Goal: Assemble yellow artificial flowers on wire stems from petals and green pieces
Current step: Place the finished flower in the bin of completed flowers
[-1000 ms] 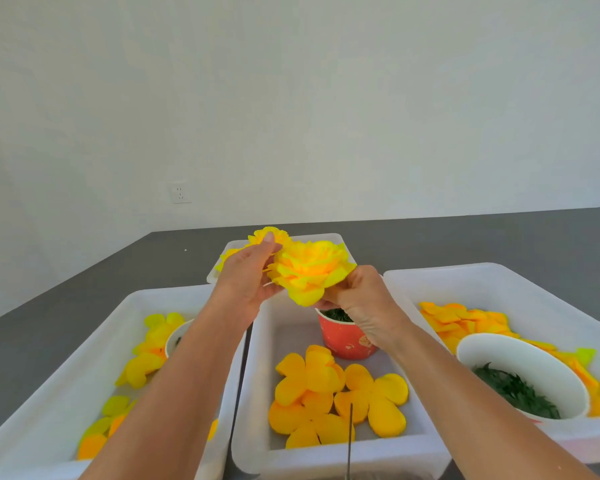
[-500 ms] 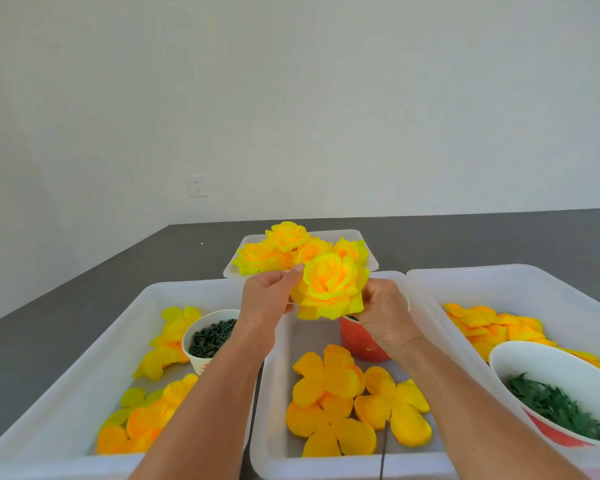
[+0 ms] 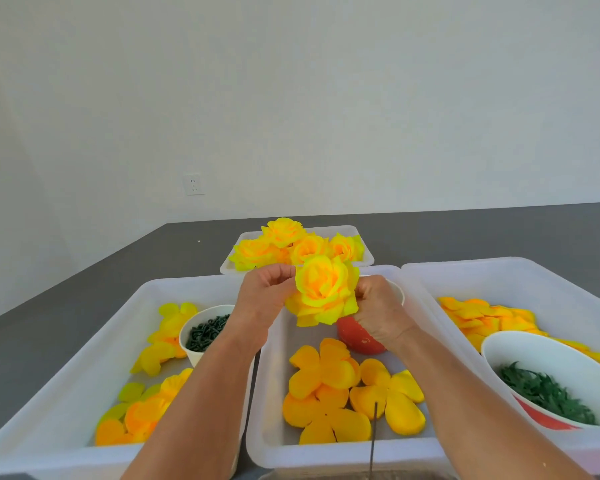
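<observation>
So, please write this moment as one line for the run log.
step: shaping petals | left hand: pinches flower | right hand: holds flower from behind | finished flowers: back tray

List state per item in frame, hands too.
Yellow fabric flower: held up between both hands.
Left hand: pinching flower's edge.
Right hand: grip behind flower.
Far white tray: holds finished flowers.
White paper cup: upright, dark green pieces inside.

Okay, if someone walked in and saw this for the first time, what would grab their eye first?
Probably the bright yellow flower held up in the middle, with the left hand pinching its edge and the right hand holding it from behind. Just beyond it, a far tray holds a heap of finished flowers, and flat orange petal pieces lie in the middle tub below.
</observation>
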